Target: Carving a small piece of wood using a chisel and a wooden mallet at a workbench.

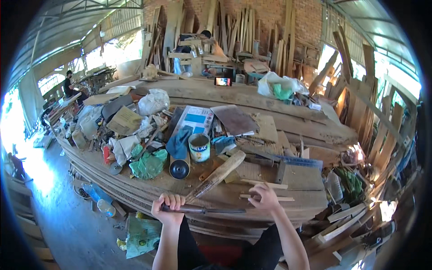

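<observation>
At lower centre-left of the frame, the left hand (167,208) is clenched around the dark handle of a long metal file (204,210), which runs level toward the right. The right hand (265,198) rests its fingers on the file's far end, thumb side hidden, so I cannot tell whether it grips. Just above, a wooden mallet (218,175) lies slanted on the plank workbench (270,180), near a paint tin (199,147).

A small round paint tin (199,147) stands on the cluttered wooden workbench (270,180), beside a crumpled blue cloth (179,141); a green plastic bag (148,164) lies left, timber planks (234,27) lean against the brick wall (310,18)
</observation>
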Tool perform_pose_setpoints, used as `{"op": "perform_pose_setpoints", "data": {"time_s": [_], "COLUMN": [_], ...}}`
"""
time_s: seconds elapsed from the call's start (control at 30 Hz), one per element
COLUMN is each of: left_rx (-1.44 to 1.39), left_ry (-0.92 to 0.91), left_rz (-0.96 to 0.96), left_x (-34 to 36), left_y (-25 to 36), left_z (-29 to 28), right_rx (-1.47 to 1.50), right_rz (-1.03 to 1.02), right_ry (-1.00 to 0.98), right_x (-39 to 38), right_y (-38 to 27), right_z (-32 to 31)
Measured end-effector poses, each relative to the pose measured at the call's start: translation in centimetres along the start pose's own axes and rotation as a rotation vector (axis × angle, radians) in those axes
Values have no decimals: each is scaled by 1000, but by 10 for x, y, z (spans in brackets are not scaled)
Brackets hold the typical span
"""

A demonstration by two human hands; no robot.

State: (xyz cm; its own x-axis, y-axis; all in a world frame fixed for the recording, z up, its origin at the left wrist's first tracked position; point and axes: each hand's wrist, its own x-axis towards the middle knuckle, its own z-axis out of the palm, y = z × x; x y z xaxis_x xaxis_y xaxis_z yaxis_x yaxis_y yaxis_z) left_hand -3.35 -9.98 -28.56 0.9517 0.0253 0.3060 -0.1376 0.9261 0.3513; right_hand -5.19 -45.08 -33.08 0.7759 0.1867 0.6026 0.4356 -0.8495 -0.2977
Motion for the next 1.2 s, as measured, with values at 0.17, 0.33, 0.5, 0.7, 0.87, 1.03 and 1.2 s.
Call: {"op": "perform_pose_setpoints", "data": {"time_s": [0.17,0.33,0.5,0.7,0.87,1.03,1.2], "left_rx": [-309,-222,-122,1493,1824,2032,1861], "left_ry": [357,321,178,-152,-593,-471,-608], "left_rz": [113,77,-11,74,393,365,449], "left_x": [20,38,24,-14,-27,-22,-58], "left_y": [-16,-90,-144,-147,-146,-130,-100], "left_z": [-10,-18,-25,-18,-14,8,27], "right_rx": [126,-51,154,208,297,229,291], "right_rz": [185,123,172,285,438,307,419], "right_ry": [-70,21,192,174,-168,-236,-153], "right_x": [-5,-28,-74,-85,-83,-87,-83], "right_y": [3,-21,-70,-89,-88,-95,-103], "right_z": [16,14,-17,-43,-20,1,-19]}}
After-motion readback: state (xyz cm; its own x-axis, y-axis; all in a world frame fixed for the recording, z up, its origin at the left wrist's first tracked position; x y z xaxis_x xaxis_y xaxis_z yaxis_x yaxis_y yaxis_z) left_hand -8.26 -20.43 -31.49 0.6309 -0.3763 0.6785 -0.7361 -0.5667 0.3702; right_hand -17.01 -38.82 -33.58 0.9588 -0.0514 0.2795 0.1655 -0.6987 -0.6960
